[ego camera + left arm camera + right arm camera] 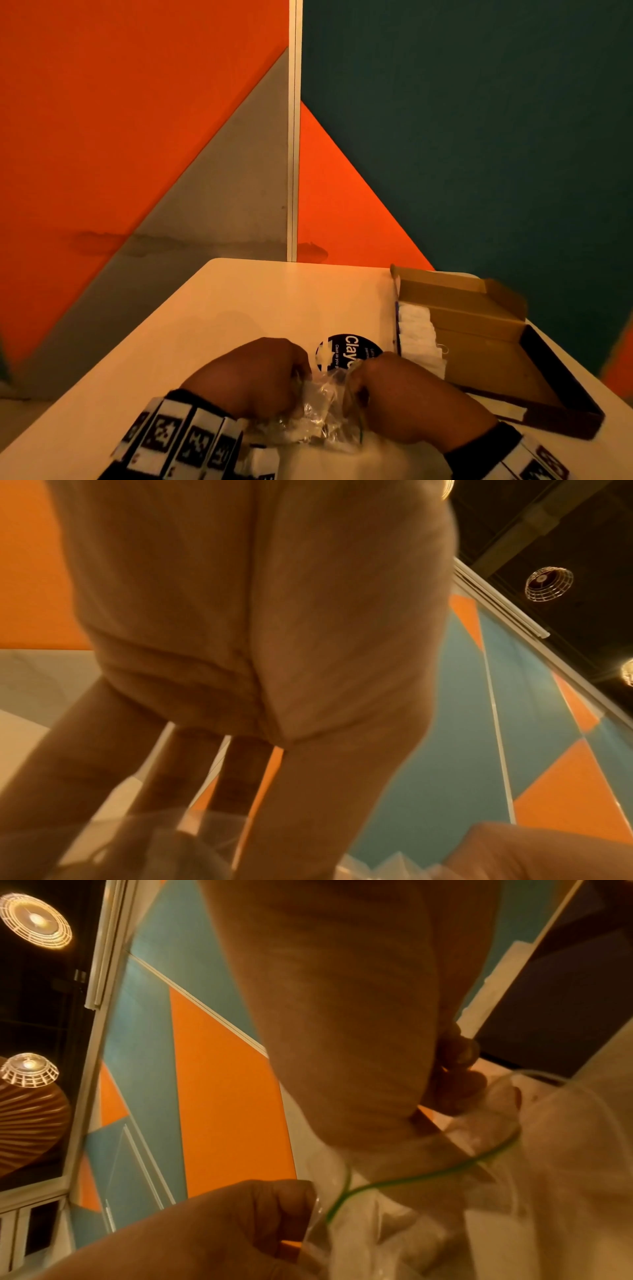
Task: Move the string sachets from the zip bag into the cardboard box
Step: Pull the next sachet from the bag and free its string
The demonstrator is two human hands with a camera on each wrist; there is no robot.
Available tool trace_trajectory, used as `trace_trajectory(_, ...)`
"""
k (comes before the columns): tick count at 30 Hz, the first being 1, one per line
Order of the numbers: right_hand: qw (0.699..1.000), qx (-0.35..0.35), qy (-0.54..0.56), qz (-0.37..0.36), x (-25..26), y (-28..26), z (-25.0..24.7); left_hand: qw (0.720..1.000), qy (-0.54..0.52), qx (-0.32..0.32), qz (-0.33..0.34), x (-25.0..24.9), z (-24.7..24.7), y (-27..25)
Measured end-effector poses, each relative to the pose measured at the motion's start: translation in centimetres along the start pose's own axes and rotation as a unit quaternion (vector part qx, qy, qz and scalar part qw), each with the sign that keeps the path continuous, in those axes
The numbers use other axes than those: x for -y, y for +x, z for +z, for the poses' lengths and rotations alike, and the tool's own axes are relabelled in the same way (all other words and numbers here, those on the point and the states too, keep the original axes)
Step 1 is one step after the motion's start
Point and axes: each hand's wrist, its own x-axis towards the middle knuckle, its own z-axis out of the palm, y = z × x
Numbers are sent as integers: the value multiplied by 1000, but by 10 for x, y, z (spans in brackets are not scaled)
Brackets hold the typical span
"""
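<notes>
A clear zip bag (320, 402) lies on the table near its front edge, between my two hands. My left hand (298, 374) pinches the left side of the bag's mouth. My right hand (356, 382) grips the right side, fingers curled over the rim. In the right wrist view the bag's green zip line (428, 1173) runs between the left hand's fingers (287, 1204) and my right thumb. White sachets (373, 1240) show dimly through the plastic. The open cardboard box (486, 346) sits to the right with a row of white sachets (419, 337) along its left wall.
A round black sticker (346, 347) is on the pale table (239, 308) just beyond the hands. The box's lid flaps (459, 291) stand open at the far end. Orange, grey and teal wall panels rise behind the table.
</notes>
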Motion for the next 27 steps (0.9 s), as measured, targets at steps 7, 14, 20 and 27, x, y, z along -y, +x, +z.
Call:
trace_trajectory(7, 998, -52, 36, 10, -5, 2, -1, 1000, 6, 0, -1, 1, 0, 0)
trace_trajectory(14, 997, -31, 74, -5, -8, 2, 2, 1000, 7, 3, -2, 0, 0, 0)
trace_trajectory(20, 996, -72, 48, -24, -15, 9, 10, 1000, 3, 5, -7, 0, 2, 0)
trace_trajectory(27, 991, -120, 56, -35, -18, 14, 15, 1000, 4, -1, -8, 0, 2, 2)
